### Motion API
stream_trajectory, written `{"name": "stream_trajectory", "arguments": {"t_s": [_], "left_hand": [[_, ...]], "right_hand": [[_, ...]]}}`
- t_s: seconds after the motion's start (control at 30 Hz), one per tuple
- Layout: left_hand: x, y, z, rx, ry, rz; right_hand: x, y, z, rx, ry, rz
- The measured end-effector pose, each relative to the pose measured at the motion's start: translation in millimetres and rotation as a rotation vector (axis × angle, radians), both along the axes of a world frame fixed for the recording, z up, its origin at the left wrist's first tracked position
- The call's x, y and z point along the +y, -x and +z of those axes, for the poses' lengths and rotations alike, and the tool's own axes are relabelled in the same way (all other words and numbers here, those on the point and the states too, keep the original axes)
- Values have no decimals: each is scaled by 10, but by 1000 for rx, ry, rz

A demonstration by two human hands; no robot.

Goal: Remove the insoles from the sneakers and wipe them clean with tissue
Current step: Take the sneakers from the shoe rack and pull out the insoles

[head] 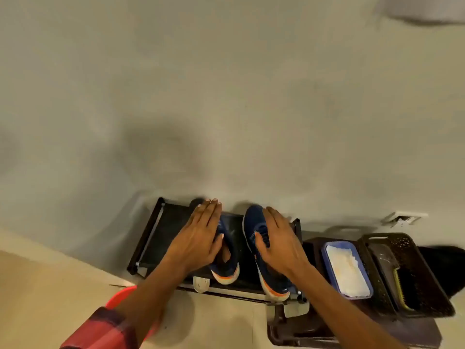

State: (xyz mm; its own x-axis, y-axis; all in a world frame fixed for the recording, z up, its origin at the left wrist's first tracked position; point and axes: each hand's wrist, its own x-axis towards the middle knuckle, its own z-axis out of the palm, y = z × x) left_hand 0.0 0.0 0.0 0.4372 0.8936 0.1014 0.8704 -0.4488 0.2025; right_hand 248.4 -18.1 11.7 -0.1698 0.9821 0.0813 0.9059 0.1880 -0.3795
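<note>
Two navy sneakers with white and orange soles stand side by side, toes toward the wall, on a black shoe rack. My left hand lies flat over the left sneaker, fingers straight and together, thumb at the shoe's opening. My right hand rests on the outer side of the right sneaker, with the thumb across the laces. Neither hand is closed around its shoe. No insole shows; both hands hide most of the shoes' openings.
Right of the rack, a blue-rimmed tub with white contents sits beside a dark perforated basket holding a yellow-edged brush, on a dark low stand. A red round container is at lower left. A plain wall with a socket stands behind.
</note>
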Motion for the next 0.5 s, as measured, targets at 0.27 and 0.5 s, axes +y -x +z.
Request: {"name": "stream_trajectory", "arguments": {"t_s": [0.27,0.5], "left_hand": [[-480,-295,-1283,-27,-13,-63],[-529,-574,-1625,-208,-188,-16]], "right_hand": [[-560,-127,-1176,-151,-7,-111],[-570,-102,-1467,-332,-228,-98]]}}
